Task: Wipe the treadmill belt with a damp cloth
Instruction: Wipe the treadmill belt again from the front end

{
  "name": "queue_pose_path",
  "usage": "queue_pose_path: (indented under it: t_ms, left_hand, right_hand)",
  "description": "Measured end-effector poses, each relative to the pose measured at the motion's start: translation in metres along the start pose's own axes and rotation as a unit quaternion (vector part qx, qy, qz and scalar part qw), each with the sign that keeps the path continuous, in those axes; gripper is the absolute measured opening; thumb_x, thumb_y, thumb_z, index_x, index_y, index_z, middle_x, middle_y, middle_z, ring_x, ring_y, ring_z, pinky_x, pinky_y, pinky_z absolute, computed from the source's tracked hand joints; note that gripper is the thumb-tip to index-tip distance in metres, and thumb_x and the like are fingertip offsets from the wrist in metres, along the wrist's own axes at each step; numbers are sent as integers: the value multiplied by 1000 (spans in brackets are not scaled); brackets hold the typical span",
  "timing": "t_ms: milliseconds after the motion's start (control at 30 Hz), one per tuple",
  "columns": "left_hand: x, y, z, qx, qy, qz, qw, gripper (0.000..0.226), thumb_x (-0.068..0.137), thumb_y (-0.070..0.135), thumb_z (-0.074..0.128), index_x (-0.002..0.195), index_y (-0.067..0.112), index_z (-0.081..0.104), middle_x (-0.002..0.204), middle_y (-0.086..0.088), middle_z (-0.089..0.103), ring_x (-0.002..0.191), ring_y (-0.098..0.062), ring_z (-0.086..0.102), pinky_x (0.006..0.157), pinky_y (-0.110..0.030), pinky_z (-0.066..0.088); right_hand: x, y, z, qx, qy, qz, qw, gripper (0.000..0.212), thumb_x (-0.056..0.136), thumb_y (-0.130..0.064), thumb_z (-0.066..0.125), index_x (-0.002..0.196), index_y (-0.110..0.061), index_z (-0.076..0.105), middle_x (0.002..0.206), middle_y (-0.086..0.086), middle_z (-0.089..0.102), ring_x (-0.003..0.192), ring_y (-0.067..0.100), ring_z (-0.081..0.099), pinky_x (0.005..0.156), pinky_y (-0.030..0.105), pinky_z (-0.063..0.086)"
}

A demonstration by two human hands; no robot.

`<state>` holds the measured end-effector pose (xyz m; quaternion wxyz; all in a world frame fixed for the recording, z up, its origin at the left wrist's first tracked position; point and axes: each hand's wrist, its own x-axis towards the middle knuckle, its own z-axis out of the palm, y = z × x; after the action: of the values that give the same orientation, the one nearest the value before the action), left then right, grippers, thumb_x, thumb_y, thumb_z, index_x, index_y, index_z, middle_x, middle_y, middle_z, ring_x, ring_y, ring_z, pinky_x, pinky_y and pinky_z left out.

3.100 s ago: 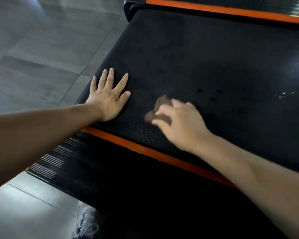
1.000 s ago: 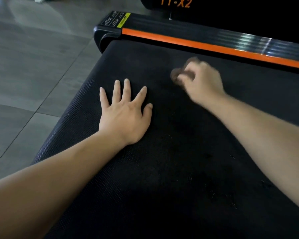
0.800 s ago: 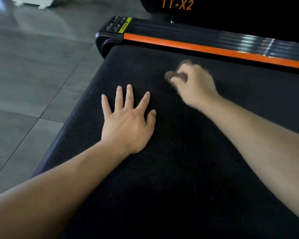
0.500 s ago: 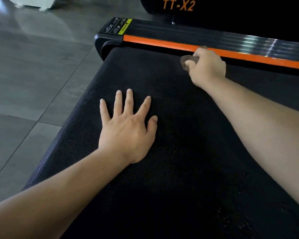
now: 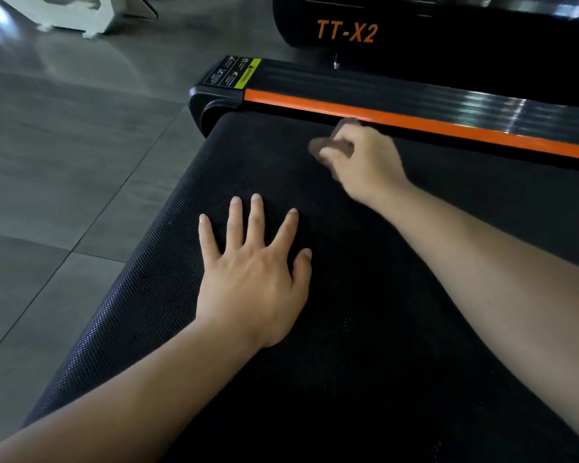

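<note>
Cloth [image 5: 328,147] — small, brown, blurred, bunched in the right hand [image 5: 365,162] on the black belt [image 5: 398,329], near its far edge.

Right fingers curl round the cloth, just short of the orange strip [image 5: 448,127]. Left hand [image 5: 253,279] rests flat on the belt, fingers straight and spread, nearer the camera — apart from the cloth. Beyond: black housing [image 5: 448,35] lettered "TT-X2", warning label [image 5: 234,73], grey tiled floor [image 5: 64,145].
</note>
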<state>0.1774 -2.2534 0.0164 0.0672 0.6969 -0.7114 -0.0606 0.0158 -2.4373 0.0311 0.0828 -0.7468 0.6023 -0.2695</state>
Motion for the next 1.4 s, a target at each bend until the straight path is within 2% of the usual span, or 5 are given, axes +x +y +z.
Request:
queue_pose_path:
  t_ms: [667,867,1067,1300,1400]
  left_hand:
    - [2,-1,2,-3,7,-8,1000,66,100,65,7,162,41,8,173,-9,-1,158,-31,-12,123,-63,-9]
    - [3,-1,2,5,3,-14,1000,66,101,65,7,162,41,10,173,-9,1,159,-31,-9,123,-63,-7]
    - [4,0,3,9,8,-15,1000,64,102,64,12,162,40,11,173,-10,3,159,-30,-7,124,-64,-5]
    - [4,-1,3,9,4,-16,1000,64,102,64,13,162,41,14,173,-10,4,159,-30,-7,123,-64,-5]
    - [4,-1,3,6,6,-18,1000,64,102,65,13,162,41,14,173,-10,5,159,-30,-7,123,-64,-5]
  right_hand:
    - [-2,74,-66,-100,44,110,988,25,97,-45,53,101,-22,64,104,7,68,101,35,62,75,37,45]
    - [-76,56,-76,-88,-85,-53,991,20,94,-42,63,88,-23,65,93,2,64,85,24,60,76,39,49]
    - [-29,78,-79,-114,19,68,991,23,97,-45,55,101,-23,61,105,8,67,100,36,61,89,45,49]
    - [-105,52,-83,-131,-51,-91,986,22,96,-42,60,94,-20,62,89,1,57,82,28,56,76,39,43]
    - [-60,69,-85,-134,19,56,989,27,99,-43,54,108,-19,62,110,12,64,102,39,59,89,46,47]
